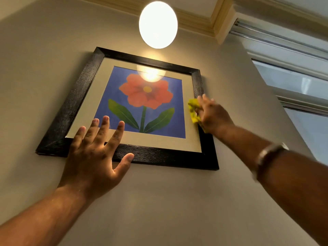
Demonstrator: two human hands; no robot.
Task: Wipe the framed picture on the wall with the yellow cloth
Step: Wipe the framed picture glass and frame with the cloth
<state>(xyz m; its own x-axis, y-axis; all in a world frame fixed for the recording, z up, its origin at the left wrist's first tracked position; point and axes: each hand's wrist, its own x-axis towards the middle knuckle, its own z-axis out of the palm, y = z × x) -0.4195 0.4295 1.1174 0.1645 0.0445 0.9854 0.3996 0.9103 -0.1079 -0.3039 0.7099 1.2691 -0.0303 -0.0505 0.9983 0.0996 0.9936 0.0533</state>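
The framed picture point(142, 103) hangs high on the wall point(44, 59), a little crooked, with a black frame, a pale mat and a red flower on a blue ground behind glass. The yellow cloth point(193, 110) is bunched up and lies against the right side of it, where the mat meets the black rail. Your right hand point(211, 114) is closed around this cloth and presses it to the frame; it looks slightly blurred, so I judge that you are in the middle of a stroke along the right edge. Your left hand point(95, 155) is open, the fingers spread wide, and holds nothing; it lies over the lower left part, the fingertips over the mat and the thumb over the bottom rail, but I cannot tell for sure whether it presses on the glass. To do this step well, let that hand steady the frame by the bottom rail and not by the glass, because bare fingers may leave marks on it. Press only lightly with the cloth, since the picture hangs on the wall and can swing or tilt more. Open the cloth flatter so it covers more surface, and go in long straight strokes. The round lamp point(158, 23) above reflects in the glass, and this glare can help you to see streaks.
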